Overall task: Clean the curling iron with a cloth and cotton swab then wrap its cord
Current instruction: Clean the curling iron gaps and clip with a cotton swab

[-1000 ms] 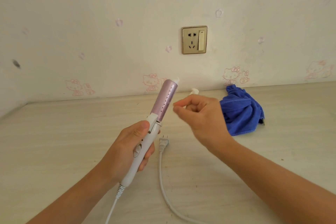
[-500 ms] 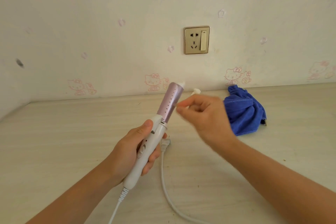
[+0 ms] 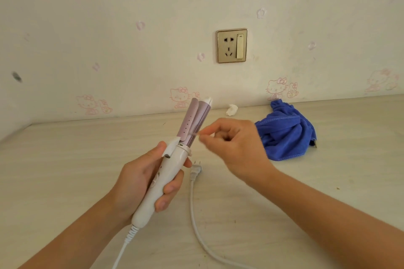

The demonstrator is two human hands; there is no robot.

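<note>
My left hand [image 3: 144, 181] grips the white handle of the curling iron [image 3: 172, 159], barrel tilted up and away, thumb on the clamp lever. The pink clamp [image 3: 188, 120] stands lifted off the barrel. My right hand [image 3: 231, 148] pinches a thin cotton swab [image 3: 195, 135], its tip in the gap between clamp and barrel near the base. The white cord [image 3: 196, 220] trails from the handle across the table; its plug [image 3: 195, 169] lies just right of my left hand. A crumpled blue cloth [image 3: 286, 133] lies on the table behind my right hand.
A pale wooden table [image 3: 65, 170] runs to a wall with a gold socket [image 3: 232, 45]. A small white crumpled wad [image 3: 231, 109] lies by the wall, between iron and cloth.
The clamp was shut against the barrel and now stands lifted. My right hand moved lower and left, bringing the swab into the gap. The iron shifted slightly right.
</note>
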